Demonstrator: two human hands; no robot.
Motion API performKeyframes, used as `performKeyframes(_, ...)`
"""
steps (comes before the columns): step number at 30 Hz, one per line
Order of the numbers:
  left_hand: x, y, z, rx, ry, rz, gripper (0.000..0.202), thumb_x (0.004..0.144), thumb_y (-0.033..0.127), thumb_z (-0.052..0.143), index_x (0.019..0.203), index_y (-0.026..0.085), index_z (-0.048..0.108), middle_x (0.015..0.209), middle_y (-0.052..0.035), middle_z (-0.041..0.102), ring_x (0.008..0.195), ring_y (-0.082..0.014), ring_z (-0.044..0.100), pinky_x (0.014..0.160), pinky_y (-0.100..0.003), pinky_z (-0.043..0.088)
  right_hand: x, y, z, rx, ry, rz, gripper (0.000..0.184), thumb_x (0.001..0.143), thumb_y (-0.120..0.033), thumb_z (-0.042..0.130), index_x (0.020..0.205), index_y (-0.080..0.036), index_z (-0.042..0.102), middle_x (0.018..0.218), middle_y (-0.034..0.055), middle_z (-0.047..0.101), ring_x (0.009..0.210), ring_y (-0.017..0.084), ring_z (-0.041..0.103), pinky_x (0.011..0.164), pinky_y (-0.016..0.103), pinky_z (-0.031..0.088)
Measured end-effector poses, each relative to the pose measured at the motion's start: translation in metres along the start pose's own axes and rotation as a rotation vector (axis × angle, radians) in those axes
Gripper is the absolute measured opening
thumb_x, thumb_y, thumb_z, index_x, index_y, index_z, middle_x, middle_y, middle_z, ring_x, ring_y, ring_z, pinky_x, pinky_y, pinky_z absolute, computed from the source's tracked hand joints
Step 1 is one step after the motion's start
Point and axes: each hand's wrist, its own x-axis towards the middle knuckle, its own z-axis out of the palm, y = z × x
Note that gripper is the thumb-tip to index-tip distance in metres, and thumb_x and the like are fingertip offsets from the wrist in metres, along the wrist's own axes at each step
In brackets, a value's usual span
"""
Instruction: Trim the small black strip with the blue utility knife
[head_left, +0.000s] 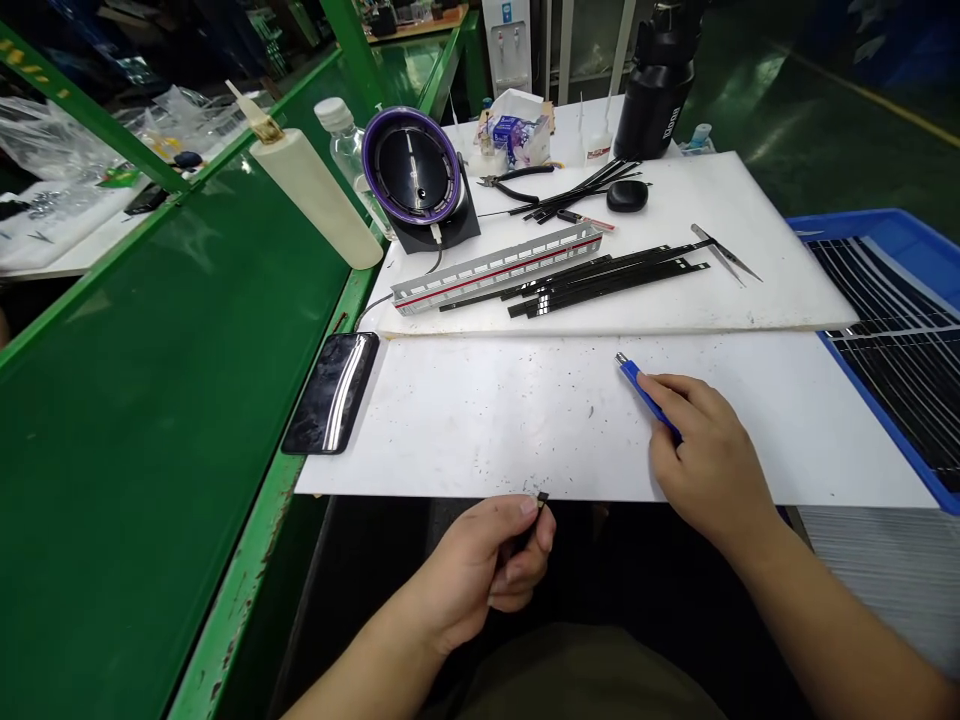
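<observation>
Head view: left hand (480, 575) at 6 o'clock pinches a small black strip piece (541, 497), right hand (705, 455) at 4 o'clock grips a blue tool (646, 395); black strips (600, 280) wait at 12.

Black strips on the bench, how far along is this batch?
Looks done: a group of black strips lies on the white board. In hand: the left hand pinches a small dark piece; the right hand holds a blue tool. Probably left: many strips in the blue tray.
</observation>
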Motion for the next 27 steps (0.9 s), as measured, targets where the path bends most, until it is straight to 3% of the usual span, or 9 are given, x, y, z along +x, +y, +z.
performKeyframes(8, -0.0010, -0.0017, -0.0042, 0.143, 0.176, 0.107, 0.033, 0.094, 0.038, 0.050, 0.077, 0.014, 0.064, 0.047, 0.0051, 0.039, 0.039, -0.0038, 0.020, 0.039, -0.017, 0.012, -0.0001, -0.0013, -0.0010, 0.028, -0.021, 0.016, 0.046, 0.088, -0.011, 0.045, 0.132, -0.014, 0.061, 0.116, 0.0109, 0.061, 0.106, 0.027, 0.057, 0.090, 0.046, 0.053)
performKeyframes(20, -0.0062, 0.0031, 0.0046, 0.109, 0.211, 0.144, 0.032, 0.095, 0.039, 0.049, 0.076, 0.015, 0.062, 0.049, 0.0059, 0.037, 0.041, -0.0042, 0.021, 0.040, -0.018, 0.012, -0.0005, -0.0033, -0.0022, 0.052, 0.062, 0.000, 0.032, 0.091, -0.019, 0.055, 0.120, -0.018, 0.067, 0.112, 0.0097, 0.063, 0.102, 0.027, 0.060, 0.086, 0.046, 0.054)
performKeyframes(27, -0.0062, 0.0050, 0.0047, 0.089, 0.219, 0.151, 0.032, 0.095, 0.038, 0.049, 0.077, 0.015, 0.062, 0.049, 0.0060, 0.037, 0.040, -0.0041, 0.020, 0.039, -0.018, 0.012, -0.0071, -0.0030, -0.0037, 0.034, 0.184, -0.087, 0.027, 0.090, -0.006, 0.053, 0.106, -0.018, 0.071, 0.100, 0.0092, 0.065, 0.094, 0.026, 0.061, 0.082, 0.045, 0.055)
